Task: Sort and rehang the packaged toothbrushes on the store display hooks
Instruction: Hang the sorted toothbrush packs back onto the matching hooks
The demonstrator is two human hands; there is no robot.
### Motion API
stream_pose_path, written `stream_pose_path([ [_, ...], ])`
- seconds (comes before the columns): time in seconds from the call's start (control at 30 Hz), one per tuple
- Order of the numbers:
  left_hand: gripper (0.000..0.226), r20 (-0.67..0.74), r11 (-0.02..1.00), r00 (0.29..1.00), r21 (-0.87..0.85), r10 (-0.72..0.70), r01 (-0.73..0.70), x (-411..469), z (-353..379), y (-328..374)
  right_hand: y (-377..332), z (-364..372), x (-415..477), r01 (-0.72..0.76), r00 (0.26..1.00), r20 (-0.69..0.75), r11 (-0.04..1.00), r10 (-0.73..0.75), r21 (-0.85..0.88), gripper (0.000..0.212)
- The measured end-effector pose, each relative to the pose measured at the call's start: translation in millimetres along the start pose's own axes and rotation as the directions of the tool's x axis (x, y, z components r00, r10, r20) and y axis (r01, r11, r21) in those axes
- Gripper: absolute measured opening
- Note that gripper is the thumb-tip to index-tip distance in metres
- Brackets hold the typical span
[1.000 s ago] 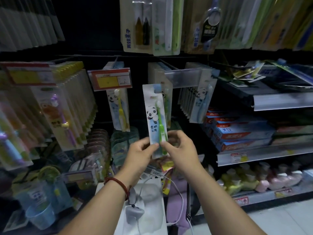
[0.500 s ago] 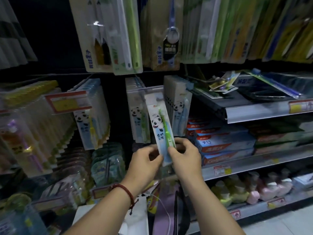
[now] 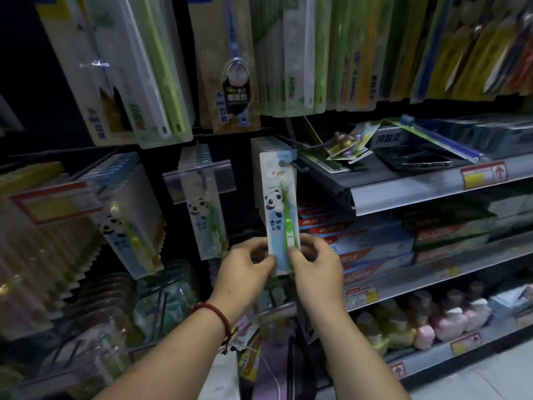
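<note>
Both hands are holding one toothbrush pack (image 3: pixel 278 215) upright in front of the display. The left hand (image 3: pixel 245 267) is pinching the pack's lower left edge between thumb and fingers, and the right hand (image 3: pixel 314 264) is gripping the lower right edge, with the thumb lying on the front beside the green brush handle. The pack is showing a panda picture and a green toothbrush. Its top edge is sitting level with the tip of a hook (image 3: pixel 300 167), where a dark spot is showing through the card; it is hard to tell whether the hook is passing through the hole. A row of similar packs (image 3: pixel 261 145) is hanging just behind it on that hook. To the left, another panda pack (image 3: pixel 206 223) is hanging under a clear price holder (image 3: pixel 199 180), and further left a pack with a yellow brush (image 3: pixel 127 235) is hanging tilted. A red bracelet (image 3: pixel 215 316) is circling the left wrist. Toothpaste boxes (image 3: pixel 369 243) are lying on the shelf (image 3: pixel 432 192) to the right.
</note>
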State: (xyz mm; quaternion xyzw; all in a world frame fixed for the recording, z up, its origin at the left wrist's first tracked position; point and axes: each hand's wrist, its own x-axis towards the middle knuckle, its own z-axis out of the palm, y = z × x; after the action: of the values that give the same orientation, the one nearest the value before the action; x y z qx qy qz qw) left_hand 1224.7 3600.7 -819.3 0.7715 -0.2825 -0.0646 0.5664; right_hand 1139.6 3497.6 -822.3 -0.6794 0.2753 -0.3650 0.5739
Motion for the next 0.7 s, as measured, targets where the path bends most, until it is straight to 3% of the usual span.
stream_pose_path([
  [0.17,0.030,0.035,0.996,0.999,0.086,0.012,-0.015,12.6,3.2,4.0,0.2,-1.6,8.8,-0.004,1.000,-0.021,1.000,0.004,0.010,0.015],
  [0.27,0.027,0.038,0.992,0.999,0.122,0.015,-0.020,18.5,5.5,4.6,1.8,-2.5,13.4,0.002,0.999,0.042,1.000,-0.002,0.005,0.016],
  [0.47,0.023,0.028,0.962,0.999,0.273,-0.041,0.032,28.6,8.5,6.6,11.1,-0.1,9.4,0.028,0.990,0.140,0.988,-0.006,-0.154,0.043],
  [0.7,0.054,0.152,0.841,0.983,0.541,-0.107,0.008,9.9,-11.7,1.2,2.4,-7.8,-3.7,0.092,0.985,0.170,0.936,-0.036,-0.340,0.065],
])
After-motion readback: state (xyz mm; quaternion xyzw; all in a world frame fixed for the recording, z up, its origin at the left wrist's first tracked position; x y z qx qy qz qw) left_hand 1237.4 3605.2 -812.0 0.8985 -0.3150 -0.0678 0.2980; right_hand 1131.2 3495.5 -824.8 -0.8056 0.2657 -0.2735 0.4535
